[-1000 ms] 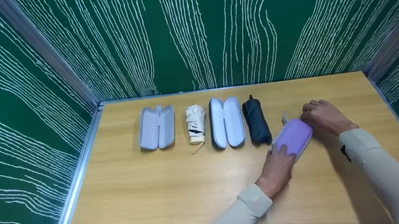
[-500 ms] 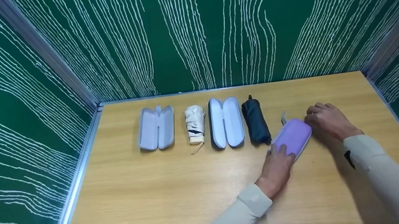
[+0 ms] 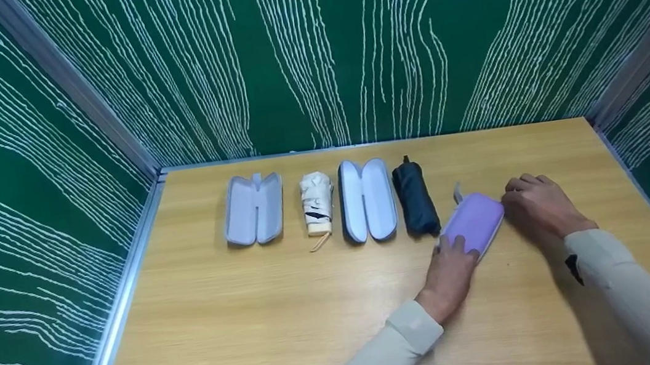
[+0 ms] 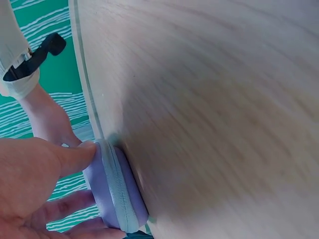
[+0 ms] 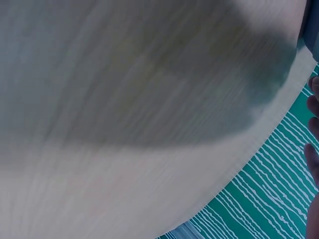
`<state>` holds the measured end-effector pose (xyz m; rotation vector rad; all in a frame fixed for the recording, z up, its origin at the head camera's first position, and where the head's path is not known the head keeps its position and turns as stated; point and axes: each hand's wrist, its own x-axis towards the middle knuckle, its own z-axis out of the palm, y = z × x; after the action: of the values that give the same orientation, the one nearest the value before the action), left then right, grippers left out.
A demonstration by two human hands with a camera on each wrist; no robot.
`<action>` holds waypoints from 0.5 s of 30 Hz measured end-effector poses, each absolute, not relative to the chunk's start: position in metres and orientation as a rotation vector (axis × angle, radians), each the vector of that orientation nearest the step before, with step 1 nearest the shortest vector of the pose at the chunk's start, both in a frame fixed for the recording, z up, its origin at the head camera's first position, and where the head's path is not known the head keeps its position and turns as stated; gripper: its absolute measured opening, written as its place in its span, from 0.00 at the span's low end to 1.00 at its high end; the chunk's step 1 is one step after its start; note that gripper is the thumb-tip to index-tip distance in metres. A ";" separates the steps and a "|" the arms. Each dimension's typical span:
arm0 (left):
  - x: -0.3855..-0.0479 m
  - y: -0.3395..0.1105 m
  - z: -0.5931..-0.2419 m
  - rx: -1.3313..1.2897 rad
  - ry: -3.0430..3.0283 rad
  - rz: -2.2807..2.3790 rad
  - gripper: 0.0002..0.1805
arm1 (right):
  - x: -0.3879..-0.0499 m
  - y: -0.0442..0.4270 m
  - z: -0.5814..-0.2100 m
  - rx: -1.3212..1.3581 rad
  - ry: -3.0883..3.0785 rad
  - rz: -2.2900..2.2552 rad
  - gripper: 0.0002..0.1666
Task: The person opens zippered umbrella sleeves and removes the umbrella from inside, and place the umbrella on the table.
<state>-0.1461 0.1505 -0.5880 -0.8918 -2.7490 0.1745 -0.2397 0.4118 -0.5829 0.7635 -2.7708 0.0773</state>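
A purple zip-up glasses case (image 3: pixel 473 220) with a grey loop lies slanted on the table. My left hand (image 3: pixel 451 275) holds its near end, thumb on one side and fingers on the other. The left wrist view shows the pale zipper band (image 4: pixel 117 184) running along the side of the case. At the far right corner, the curled fingers of my right hand (image 3: pixel 541 202) pinch at the zipped edge; the zipper pull itself is hidden by the fingertips. Only some fingers (image 5: pixel 312 124) of the right hand show at the border of the right wrist view.
Left of the purple case lie a folded black umbrella (image 3: pixel 417 199), an opened case with pale blue lining (image 3: pixel 380 200), a folded cream umbrella (image 3: pixel 317 199) and an opened grey case (image 3: pixel 269 208). Green walls with white lines (image 3: pixel 297 55) enclose the wooden table (image 3: pixel 256 327).
My right hand has shifted a little to the right and nearer, around the corner of the purple case. The left hand keeps its hold; the other things stay put.
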 end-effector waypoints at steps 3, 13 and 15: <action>-0.146 0.151 -0.588 -0.887 -2.751 0.173 0.14 | -0.236 0.412 -0.583 0.748 -2.790 0.093 0.18; -0.147 0.151 -0.587 -0.894 -2.774 0.180 0.14 | -0.224 0.411 -0.585 0.708 -2.785 0.137 0.19; -0.146 0.152 -0.587 -0.889 -2.766 0.180 0.14 | -0.224 0.411 -0.586 0.715 -2.754 0.145 0.18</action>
<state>-0.1464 0.1518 -0.5866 -0.8888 -2.7657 0.1799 -0.2235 0.4113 -0.5857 0.7152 -2.7537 0.1454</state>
